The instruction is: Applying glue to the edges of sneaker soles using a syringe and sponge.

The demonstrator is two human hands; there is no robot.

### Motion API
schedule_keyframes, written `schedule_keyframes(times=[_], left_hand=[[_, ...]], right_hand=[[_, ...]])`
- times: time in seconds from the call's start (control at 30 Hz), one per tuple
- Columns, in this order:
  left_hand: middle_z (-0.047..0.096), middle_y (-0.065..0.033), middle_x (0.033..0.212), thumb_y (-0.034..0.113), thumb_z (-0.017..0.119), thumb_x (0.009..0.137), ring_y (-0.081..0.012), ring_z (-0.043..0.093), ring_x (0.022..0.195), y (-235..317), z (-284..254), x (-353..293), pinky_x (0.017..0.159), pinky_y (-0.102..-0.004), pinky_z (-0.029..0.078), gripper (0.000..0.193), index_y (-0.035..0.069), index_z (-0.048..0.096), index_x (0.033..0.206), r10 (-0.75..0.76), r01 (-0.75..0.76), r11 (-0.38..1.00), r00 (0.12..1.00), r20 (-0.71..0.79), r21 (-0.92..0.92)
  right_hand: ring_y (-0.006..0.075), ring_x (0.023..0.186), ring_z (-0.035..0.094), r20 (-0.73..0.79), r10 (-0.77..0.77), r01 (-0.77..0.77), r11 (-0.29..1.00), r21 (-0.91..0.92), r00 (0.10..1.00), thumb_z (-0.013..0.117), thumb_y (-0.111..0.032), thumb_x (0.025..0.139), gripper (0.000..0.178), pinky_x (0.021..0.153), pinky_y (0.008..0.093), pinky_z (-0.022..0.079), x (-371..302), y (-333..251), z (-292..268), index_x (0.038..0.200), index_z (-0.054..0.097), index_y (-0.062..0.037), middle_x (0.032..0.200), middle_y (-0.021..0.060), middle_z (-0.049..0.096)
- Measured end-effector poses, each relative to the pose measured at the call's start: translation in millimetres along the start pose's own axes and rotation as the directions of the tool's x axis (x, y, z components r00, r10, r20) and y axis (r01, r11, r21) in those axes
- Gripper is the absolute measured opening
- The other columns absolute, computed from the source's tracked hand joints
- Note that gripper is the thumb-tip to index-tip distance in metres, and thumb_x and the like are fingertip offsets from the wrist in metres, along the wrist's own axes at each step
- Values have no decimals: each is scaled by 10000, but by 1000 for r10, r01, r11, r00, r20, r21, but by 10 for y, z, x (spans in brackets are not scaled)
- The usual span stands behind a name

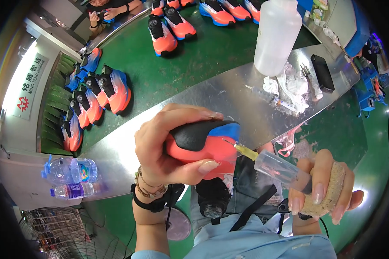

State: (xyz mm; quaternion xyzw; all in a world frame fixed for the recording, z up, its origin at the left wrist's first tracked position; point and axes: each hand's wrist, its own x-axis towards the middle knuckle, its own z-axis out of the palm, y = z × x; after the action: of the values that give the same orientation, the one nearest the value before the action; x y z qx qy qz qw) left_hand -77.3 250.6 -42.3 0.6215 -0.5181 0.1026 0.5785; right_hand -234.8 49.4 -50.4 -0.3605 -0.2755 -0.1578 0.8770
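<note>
My left hand (pixel 153 140) is wrapped round a coral, black and blue sneaker (pixel 194 151), fingers over the far side and thumb along the near side. The shoe is held up above the bench, its toe end away from me and its black collar toward my lap. In my right hand (pixel 320 181) is a clear syringe (pixel 278 169) with a yellow needle hub. Its thin needle points left, at the blue and coral edge of the shoe; whether the tip touches cannot be made out. A beige, sponge-like block (pixel 330 192) sits in the same hand.
On the metal bench strip (pixel 177 101) stand a white plastic bottle (pixel 277 41), crumpled tissue (pixel 291 86), another syringe (pixel 263 95) and a black case (pixel 322 73). Several sneakers (pixel 115 88) line the green surface. Water bottles (pixel 71 169) lie left. A person (pixel 112 11) works across.
</note>
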Motion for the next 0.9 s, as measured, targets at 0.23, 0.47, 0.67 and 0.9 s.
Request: schedule_keyframes(times=[0.23, 0.47, 0.67, 0.9], left_hand=[[633, -220, 867, 229, 757, 649, -276, 641, 804, 6, 9, 15, 724, -337, 521, 509, -103, 535, 965, -86, 86, 993, 996, 6, -77], [609, -224, 883, 329, 740, 681, -297, 631, 827, -39, -41, -21, 742, -363, 513, 594, -104, 495, 1006, -193, 183, 977, 977, -89, -111], [582, -227, 927, 486, 637, 732, -297, 619, 819, -175, -166, -121, 732, -370, 503, 691, -108, 458, 1036, -296, 296, 955, 939, -176, -25], [566, -215, 961, 579, 480, 786, -309, 597, 860, -361, -322, -201, 758, -389, 484, 705, -69, 457, 1060, -279, 339, 932, 896, -344, 126]], right_hand=[[327, 647, 574, 16, 54, -53, 998, -34, 998, 430, -386, 895, 475, 606, 362, 500, 134, 32, -19, 610, 665, -88, 886, 180, 519], [320, 644, 554, 13, 6, -4, 982, -190, 1000, 419, -431, 853, 538, 621, 335, 482, 56, 117, -114, 599, 666, -27, 895, 330, 516], [311, 661, 569, -94, -17, 11, 998, -63, 995, 441, -413, 825, 505, 619, 322, 464, -60, 424, -243, 585, 666, -29, 885, 333, 522], [343, 753, 560, -206, 153, -146, 988, 49, 966, 421, -451, 851, 548, 686, 376, 462, -212, 581, -305, 636, 672, -14, 920, 328, 508]])
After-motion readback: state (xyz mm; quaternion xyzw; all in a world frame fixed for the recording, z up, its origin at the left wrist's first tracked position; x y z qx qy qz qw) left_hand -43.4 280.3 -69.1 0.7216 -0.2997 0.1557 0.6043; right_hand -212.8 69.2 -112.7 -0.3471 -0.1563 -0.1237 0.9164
